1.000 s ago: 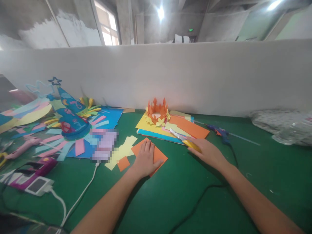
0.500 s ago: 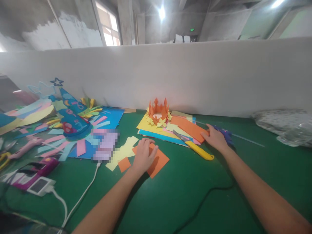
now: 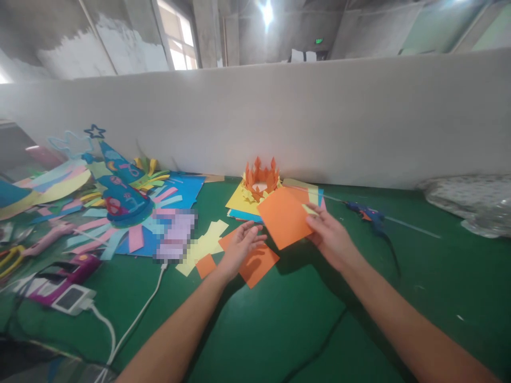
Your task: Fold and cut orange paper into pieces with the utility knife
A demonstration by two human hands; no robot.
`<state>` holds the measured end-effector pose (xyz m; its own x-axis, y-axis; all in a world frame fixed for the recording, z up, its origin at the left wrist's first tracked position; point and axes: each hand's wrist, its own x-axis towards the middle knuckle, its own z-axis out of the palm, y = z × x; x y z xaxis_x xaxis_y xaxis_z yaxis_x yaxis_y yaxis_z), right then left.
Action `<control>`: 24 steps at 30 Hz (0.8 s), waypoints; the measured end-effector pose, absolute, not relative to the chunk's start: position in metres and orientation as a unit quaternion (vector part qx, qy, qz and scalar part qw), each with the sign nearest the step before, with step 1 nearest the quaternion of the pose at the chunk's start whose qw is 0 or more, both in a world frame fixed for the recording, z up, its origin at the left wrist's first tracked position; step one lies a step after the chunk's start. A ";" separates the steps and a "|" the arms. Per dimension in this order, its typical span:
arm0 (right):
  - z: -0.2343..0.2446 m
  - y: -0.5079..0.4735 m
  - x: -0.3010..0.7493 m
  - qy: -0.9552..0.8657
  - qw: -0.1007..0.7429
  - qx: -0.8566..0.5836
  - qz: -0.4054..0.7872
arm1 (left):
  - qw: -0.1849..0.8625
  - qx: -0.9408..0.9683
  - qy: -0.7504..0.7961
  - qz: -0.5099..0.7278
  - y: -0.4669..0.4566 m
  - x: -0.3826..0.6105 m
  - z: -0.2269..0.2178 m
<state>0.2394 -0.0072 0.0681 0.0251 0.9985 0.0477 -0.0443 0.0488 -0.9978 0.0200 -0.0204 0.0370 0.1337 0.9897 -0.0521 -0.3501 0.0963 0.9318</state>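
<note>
Above the green tabletop [image 3: 303,340]: an orange paper sheet [image 3: 282,218], lifted and tilted in front of the stacked coloured paper [image 3: 235,204].
Right hand [image 3: 329,234]: thumb and fingers pinch the lifted sheet by its right edge; a pale yellow scrap [image 3: 309,210] shows at the fingertips.
Left hand [image 3: 241,244]: loosely spread, fingers half curled, gripping nothing visible; its fingertips are near the lifted sheet's left edge, though whether they touch cannot be told.
Under the left hand: a second orange sheet [image 3: 261,264], flat on the table.
Left of that: an orange offcut [image 3: 205,265] beside pale yellow strips [image 3: 209,239].
On the stack: an orange paper crown [image 3: 263,175], upright, yellow cut-outs around its base.
Right of the stack: a blue glue gun [image 3: 365,213] with a clear stick.
Farther left: blue cone hats [image 3: 126,199] and a pink glue gun [image 3: 50,238] near yellow-handled scissors [image 3: 11,260].
Behind everything: a white partition [image 3: 351,117].
</note>
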 end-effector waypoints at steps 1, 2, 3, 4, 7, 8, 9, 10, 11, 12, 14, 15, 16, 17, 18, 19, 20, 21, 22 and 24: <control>0.065 -0.014 0.226 -0.491 0.526 -0.470 0.511 | 0.644 0.403 0.375 0.531 -0.022 0.020 0.038; 0.062 -0.019 0.216 -0.491 0.521 -0.462 0.523 | 0.648 0.397 0.369 0.534 -0.023 0.020 0.039; 0.058 -0.022 0.209 -0.500 0.509 -0.464 0.525 | 0.645 0.393 0.370 0.540 -0.023 0.020 0.039; 0.055 -0.024 0.205 -0.513 0.486 -0.474 0.525 | 0.636 0.390 0.378 0.548 -0.023 0.018 0.040; 0.051 -0.022 0.203 -0.539 0.416 -0.471 0.560 | 0.596 0.394 0.424 0.556 -0.023 0.014 0.040; 0.052 -0.020 0.203 -0.540 0.402 -0.463 0.577 | 0.587 0.404 0.436 0.550 -0.022 0.013 0.040; 0.053 -0.017 0.204 -0.539 0.394 -0.453 0.591 | 0.582 0.416 0.442 0.541 -0.022 0.013 0.040; 0.054 -0.014 0.204 -0.535 0.389 -0.445 0.603 | 0.584 0.427 0.443 0.530 -0.023 0.013 0.040; 0.055 -0.011 0.203 -0.526 0.388 -0.440 0.616 | 0.590 0.436 0.439 0.519 -0.023 0.013 0.041; 0.055 -0.008 0.201 -0.512 0.387 -0.436 0.630 | 0.598 0.444 0.432 0.508 -0.024 0.014 0.041; 0.051 -0.005 0.196 -0.482 0.393 -0.431 0.654 | 0.612 0.451 0.419 0.497 -0.026 0.016 0.041; 0.049 -0.005 0.193 -0.468 0.399 -0.429 0.661 | 0.614 0.450 0.417 0.496 -0.026 0.016 0.041; 0.046 -0.005 0.191 -0.458 0.406 -0.428 0.665 | 0.613 0.448 0.418 0.499 -0.026 0.016 0.041; 0.043 -0.005 0.189 -0.453 0.413 -0.427 0.665 | 0.610 0.445 0.420 0.504 -0.026 0.016 0.041; 0.040 -0.006 0.187 -0.449 0.419 -0.426 0.664 | 0.605 0.441 0.422 0.511 -0.026 0.016 0.042; 0.037 -0.007 0.186 -0.445 0.425 -0.425 0.664 | 0.600 0.439 0.423 0.518 -0.025 0.015 0.042; 0.035 -0.008 0.185 -0.442 0.429 -0.425 0.664 | 0.595 0.439 0.421 0.525 -0.024 0.015 0.042; 0.033 -0.009 0.185 -0.439 0.432 -0.424 0.664 | 0.591 0.440 0.418 0.531 -0.023 0.014 0.042; 0.032 -0.009 0.185 -0.437 0.435 -0.423 0.663 | 0.586 0.444 0.416 0.535 -0.022 0.014 0.041; 0.031 -0.010 0.184 -0.438 0.440 -0.420 0.662 | 0.572 0.454 0.420 0.539 -0.021 0.014 0.040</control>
